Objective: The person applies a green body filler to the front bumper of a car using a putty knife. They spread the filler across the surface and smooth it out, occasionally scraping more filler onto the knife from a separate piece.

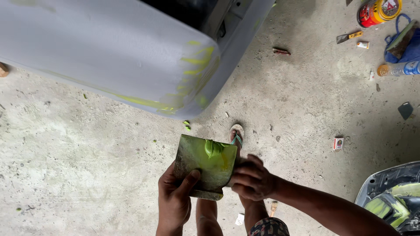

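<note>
My left hand (175, 196) grips the lower left edge of a flat square mixing board (201, 168) smeared with yellow-green filler putty. A thick lump of putty (213, 147) sits near the board's top edge. My right hand (250, 178) is closed at the board's right edge, apparently around a small spreader that stays hidden. Just above the board hangs a grey primed car body panel (109, 52), with yellow-green putty streaks (192, 74) along its lower right corner.
Bare concrete floor all around. My sandalled foot (236, 133) is below the board. A paint can (376, 11), scraper (349, 37), plastic bottle (400, 68) and blue bag (404, 41) lie at top right. Another dark panel with putty (393, 196) is at lower right. A small box (338, 143) lies nearby.
</note>
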